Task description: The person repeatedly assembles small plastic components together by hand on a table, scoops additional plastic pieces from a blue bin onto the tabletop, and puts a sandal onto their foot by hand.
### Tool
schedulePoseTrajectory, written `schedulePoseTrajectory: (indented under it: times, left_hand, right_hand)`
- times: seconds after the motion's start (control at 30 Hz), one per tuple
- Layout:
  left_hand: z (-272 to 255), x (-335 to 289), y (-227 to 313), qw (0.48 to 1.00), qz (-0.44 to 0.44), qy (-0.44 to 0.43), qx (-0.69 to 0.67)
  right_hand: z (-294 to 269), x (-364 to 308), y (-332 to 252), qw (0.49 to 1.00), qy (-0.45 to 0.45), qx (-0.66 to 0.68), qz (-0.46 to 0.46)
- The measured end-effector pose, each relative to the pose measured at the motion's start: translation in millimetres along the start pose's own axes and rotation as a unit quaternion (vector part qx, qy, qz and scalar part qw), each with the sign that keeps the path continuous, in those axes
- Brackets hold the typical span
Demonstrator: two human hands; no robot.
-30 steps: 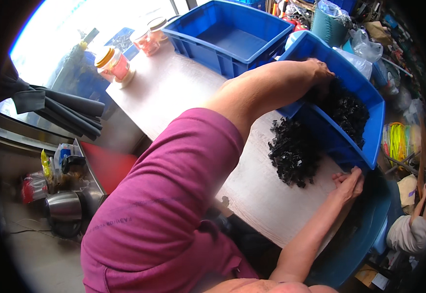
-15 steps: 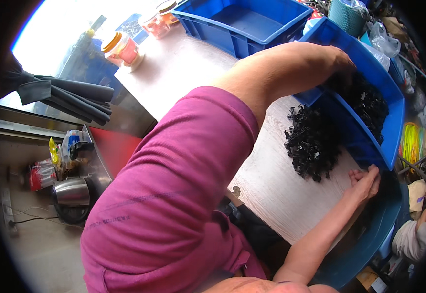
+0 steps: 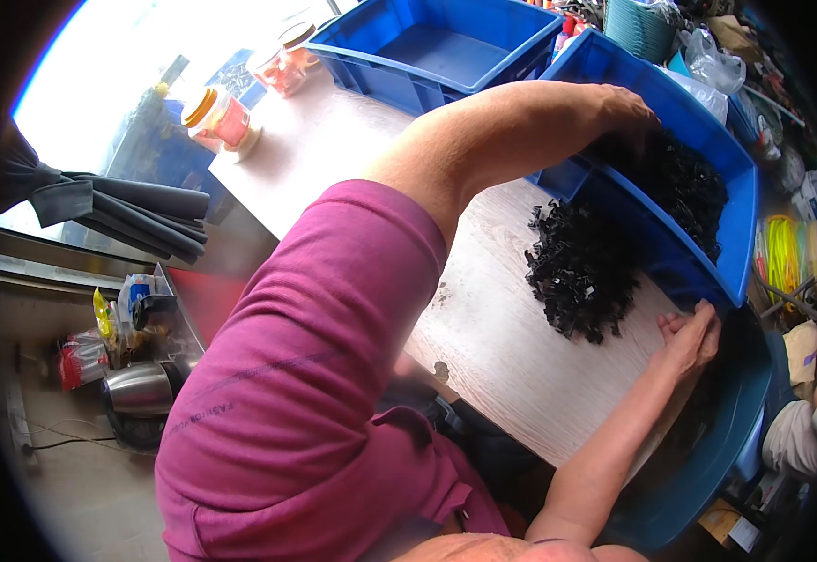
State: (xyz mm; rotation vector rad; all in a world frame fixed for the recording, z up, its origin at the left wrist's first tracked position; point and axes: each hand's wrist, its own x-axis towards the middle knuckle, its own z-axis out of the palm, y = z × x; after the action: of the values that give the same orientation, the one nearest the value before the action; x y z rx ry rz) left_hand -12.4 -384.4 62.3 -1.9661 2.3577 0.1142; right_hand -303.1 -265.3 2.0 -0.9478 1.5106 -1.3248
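The left hand (image 3: 629, 114) reaches far across and down into a blue bin (image 3: 735, 220) at the right. Its fingers go in by the black pieces (image 3: 694, 192) there and are hard to see, so I can't tell if they hold any. The right hand (image 3: 692, 337) is at the near corner of the same bin. Its fingers are bent in toward the palm, but I can't tell if they grip the bin.

A heap of small black bits (image 3: 582, 276) sits on the pale table (image 3: 493, 347), just left of that bin. A big round teal tub (image 3: 661, 517) is under the right hand, at the near right.

Half a second ago, both hands were in about the same spots on the bin. The heap looks about the same too. The whole view has slid a little, so most things now sit more to the left. The pink sleeve (image 3: 305, 309) has moved left over the table, and a small dark mark (image 3: 441, 296) that was covered now shows beside it. At the far right, another person's pale sleeve (image 3: 802, 436) is in sight, as it was then.
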Motion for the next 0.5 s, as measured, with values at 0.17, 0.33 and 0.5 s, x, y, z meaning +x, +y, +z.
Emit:
schedulePoseTrajectory:
  times: [0.17,0.33,0.5]
  left_hand:
    - [-11.7,-6.5,10.6,0.998,-0.031,0.015,-0.06]
    - [-25.9,-14.2,3.8,0.984,-0.036,0.04,-0.17]
    - [-30.0,-13.9,5.2,0.975,-0.025,0.067,-0.21]
  right_hand:
    - [-3.3,2.5,2.1,1.0,0.01,-0.002,0.004]
    - [0.2,-0.8,-0.9,1.0,0.007,0.012,0.009]
    - [-1.3,-1.2,0.8,1.0,0.007,0.019,-0.006]
